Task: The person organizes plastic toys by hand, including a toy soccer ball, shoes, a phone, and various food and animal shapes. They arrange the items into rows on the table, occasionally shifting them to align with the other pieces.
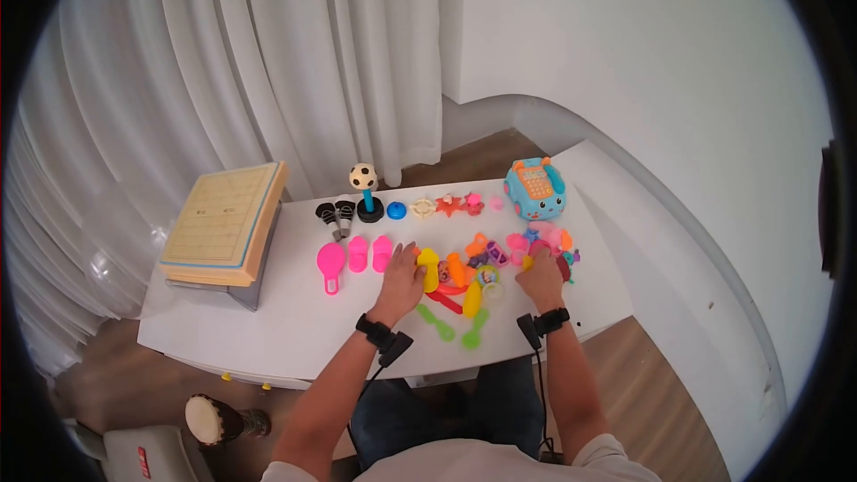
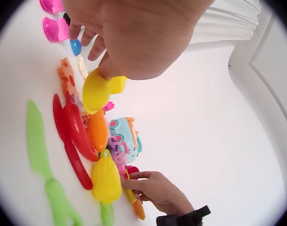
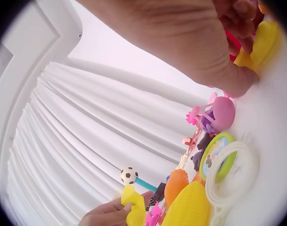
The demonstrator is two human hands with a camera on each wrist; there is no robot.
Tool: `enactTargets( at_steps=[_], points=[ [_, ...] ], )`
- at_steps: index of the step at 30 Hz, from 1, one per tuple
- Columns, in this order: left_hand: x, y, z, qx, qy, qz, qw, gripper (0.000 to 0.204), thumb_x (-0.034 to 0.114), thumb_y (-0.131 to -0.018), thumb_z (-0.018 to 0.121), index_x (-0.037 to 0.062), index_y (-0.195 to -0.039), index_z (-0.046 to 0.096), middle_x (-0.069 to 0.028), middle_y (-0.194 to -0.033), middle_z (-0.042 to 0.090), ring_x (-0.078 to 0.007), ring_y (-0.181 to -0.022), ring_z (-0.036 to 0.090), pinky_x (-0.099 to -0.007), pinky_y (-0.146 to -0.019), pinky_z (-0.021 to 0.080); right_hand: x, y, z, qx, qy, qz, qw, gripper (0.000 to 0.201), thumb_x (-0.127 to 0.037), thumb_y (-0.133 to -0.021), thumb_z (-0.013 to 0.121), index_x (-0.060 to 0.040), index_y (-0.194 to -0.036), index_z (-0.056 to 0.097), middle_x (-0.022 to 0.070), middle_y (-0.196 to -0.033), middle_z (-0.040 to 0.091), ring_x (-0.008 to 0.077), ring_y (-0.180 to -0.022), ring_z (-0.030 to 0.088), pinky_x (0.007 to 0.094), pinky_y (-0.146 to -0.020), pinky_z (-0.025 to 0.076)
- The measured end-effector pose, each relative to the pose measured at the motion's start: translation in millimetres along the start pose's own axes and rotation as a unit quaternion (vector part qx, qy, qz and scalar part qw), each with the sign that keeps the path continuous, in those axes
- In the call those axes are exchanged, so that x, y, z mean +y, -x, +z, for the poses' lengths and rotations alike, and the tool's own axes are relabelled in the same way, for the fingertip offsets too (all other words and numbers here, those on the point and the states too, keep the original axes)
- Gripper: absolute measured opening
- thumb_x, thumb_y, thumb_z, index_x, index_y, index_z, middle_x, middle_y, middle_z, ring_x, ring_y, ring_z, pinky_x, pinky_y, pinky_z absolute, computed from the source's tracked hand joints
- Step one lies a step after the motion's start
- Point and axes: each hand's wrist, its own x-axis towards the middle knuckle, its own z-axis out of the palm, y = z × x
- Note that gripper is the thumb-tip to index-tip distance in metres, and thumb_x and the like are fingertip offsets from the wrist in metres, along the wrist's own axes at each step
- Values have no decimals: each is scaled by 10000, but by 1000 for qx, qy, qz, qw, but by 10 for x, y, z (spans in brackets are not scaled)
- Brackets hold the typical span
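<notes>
My left hand [image 1: 402, 286] pinches a yellow toy piece [image 1: 429, 270] at the left of the toy pile; the left wrist view shows this yellow piece [image 2: 96, 92] under the thumb. Over at the pile's right side, my right hand [image 1: 540, 280] has thumb and fingers on another yellow piece [image 3: 262, 47], low at the white surface. Between the hands lie an orange piece [image 1: 458, 270], red pieces [image 1: 445, 302], a yellow corn-like toy [image 2: 106, 179] and a green-rimmed disc [image 3: 218, 157]. The right fingertips are partly hidden in the head view.
Green toy utensils [image 1: 475, 330] lie near the front edge. Pink pieces [image 1: 331, 263] are on the left, with a soccer-ball stand [image 1: 363, 177] behind. A blue toy phone [image 1: 536, 189] stands back right, a box stack [image 1: 219, 219] far left. Small toys line the back.
</notes>
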Motion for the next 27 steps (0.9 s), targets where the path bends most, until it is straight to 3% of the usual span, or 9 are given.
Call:
enactTargets(
  at_steps=[2,4,11,17,19,22,25,27],
  points=[
    [-8,-20,138,-21,29,-19,999,533,132,-1049,570,-64,-1528,444,-331,-1584,473,-499,-1513,414,-569,-1280,301,-11,3,-13,-3,0,9,1000,577,-155,-759,809,30,-1218,513,304,-1178,668,497,-1111,686,563,-932,583],
    [28,-14,249,-64,113,-109,986,519,153,-1079,525,-52,-1544,423,-335,-1594,455,-504,-1502,422,-563,-1293,278,-43,23,-36,-7,-2,18,1000,582,-152,-759,807,35,-1228,517,306,-1177,668,493,-1115,686,562,-940,581],
    [297,105,506,-12,164,-87,982,492,145,-1099,491,-30,-1553,417,-340,-1562,474,-495,-1462,468,-545,-1311,243,-114,156,-216,15,-34,-41,998,437,-90,-781,738,-5,-1189,605,269,-1151,675,471,-1089,684,557,-909,582],
    [544,110,551,-11,195,-104,975,488,128,-1113,485,-17,-1571,404,-326,-1508,502,-474,-1311,581,-557,-1216,409,-137,220,-232,45,-63,-74,994,298,-52,-823,672,-6,-1117,678,234,-1121,676,457,-1074,680,555,-888,588],
    [682,126,556,-24,293,-162,942,491,123,-1122,482,-20,-1583,395,-297,-1454,528,-427,-1220,631,-507,-1094,527,-188,243,-264,47,-60,-69,995,287,-51,-828,667,-8,-1110,689,231,-1122,674,454,-1069,680,552,-883,588],
    [686,134,585,-22,251,-142,957,498,116,-1123,489,-23,-1590,389,-274,-1417,542,-395,-1167,653,-448,-1003,578,-249,278,-326,60,-51,-72,994,287,-44,-836,667,-8,-1120,685,221,-1120,671,444,-1063,681,540,-872,591],
    [509,127,740,10,224,-100,969,494,110,-1123,488,-30,-1586,391,-279,-1417,545,-397,-1139,658,-438,-998,573,-297,305,-394,84,-58,-99,990,266,-46,-850,668,-8,-1113,681,209,-1126,666,427,-1066,683,526,-863,594],
    [512,140,747,6,241,-112,964,491,111,-1122,488,-35,-1581,393,-284,-1431,542,-403,-1163,652,-444,-1032,555,-316,311,-414,99,-86,-106,986,223,-46,-865,679,-7,-1085,678,197,-1094,667,410,-1011,692,513,-819,590]
  ],
)
